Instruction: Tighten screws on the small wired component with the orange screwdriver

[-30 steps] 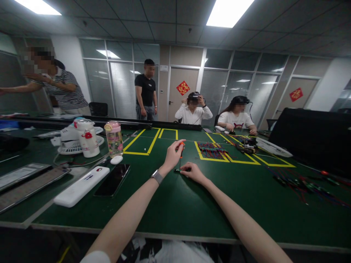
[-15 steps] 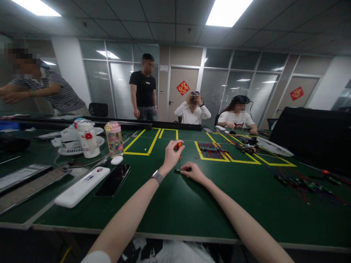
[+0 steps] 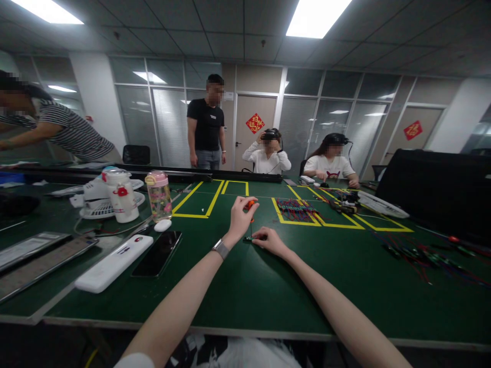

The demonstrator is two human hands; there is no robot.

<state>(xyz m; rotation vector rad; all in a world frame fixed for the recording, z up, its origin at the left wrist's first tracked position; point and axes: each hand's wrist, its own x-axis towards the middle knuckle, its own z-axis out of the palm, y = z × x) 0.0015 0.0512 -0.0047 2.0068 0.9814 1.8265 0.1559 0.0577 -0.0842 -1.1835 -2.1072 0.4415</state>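
My left hand [image 3: 241, 219] grips the orange handle of a screwdriver [image 3: 251, 204], held upright with its thin shaft pointing down. The shaft's lower end meets a small green circuit board [image 3: 248, 239] lying on the green tabletop [image 3: 245, 291]. Beside it, my right hand [image 3: 270, 240] pinches the board's right edge between thumb and fingers. Whether the tip sits in a screw is too small to tell.
Wired boards [image 3: 295, 210] lie bunched inside yellow tape, with more boards [image 3: 429, 258] at the right. On the left are a phone [image 3: 158, 254], a white oblong case [image 3: 114, 263], a pink-lidded bottle [image 3: 158, 197] and a white bottle [image 3: 123, 199]. Several people are around the table.
My hands keep nearly the same place and grip on the screwdriver and board. Across the table, the standing person has shifted right, and the striped-shirt person has leaned further left.
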